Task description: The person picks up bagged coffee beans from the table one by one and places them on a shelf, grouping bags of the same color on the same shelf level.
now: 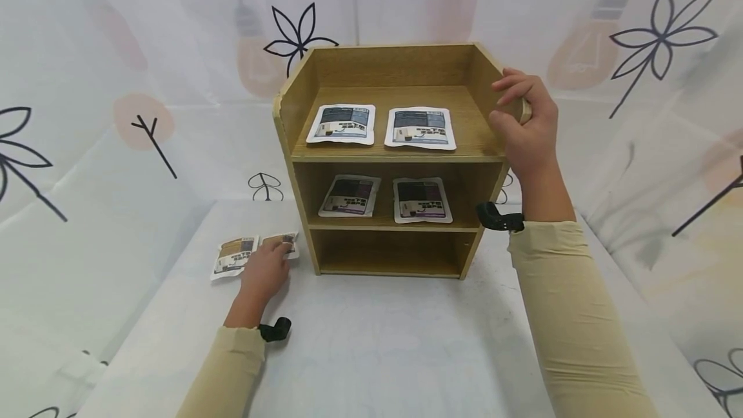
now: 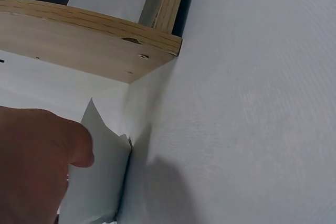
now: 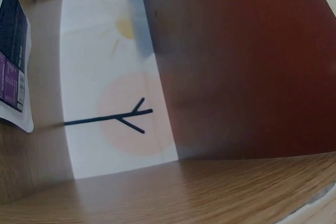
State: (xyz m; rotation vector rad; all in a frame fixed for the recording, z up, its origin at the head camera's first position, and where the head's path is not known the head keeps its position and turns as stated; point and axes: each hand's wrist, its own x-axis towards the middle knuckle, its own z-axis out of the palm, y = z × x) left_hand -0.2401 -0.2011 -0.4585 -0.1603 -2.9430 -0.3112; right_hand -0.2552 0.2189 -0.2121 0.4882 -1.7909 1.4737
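Note:
My left hand (image 1: 266, 271) is at a brown-labelled pouch (image 1: 281, 245) on the table, left of a small wooden shelf unit (image 1: 395, 159). In the left wrist view, the thumb presses on the pale plain face of this pouch (image 2: 102, 174), which is tilted up from the table; the other fingers are mostly hidden. Another brown-labelled pouch (image 1: 233, 257) lies beside it. My right hand (image 1: 531, 121) grips the upper right side panel of the shelf unit, thumb in front and fingers over its edge.
Two blue-labelled pouches (image 1: 344, 124) (image 1: 420, 128) lie on the top shelf. Below them, two purple-labelled pouches (image 1: 350, 196) (image 1: 422, 200) rest on the middle shelf. The unit stands on a white table (image 1: 395, 340) before a patterned curtain (image 1: 174, 50).

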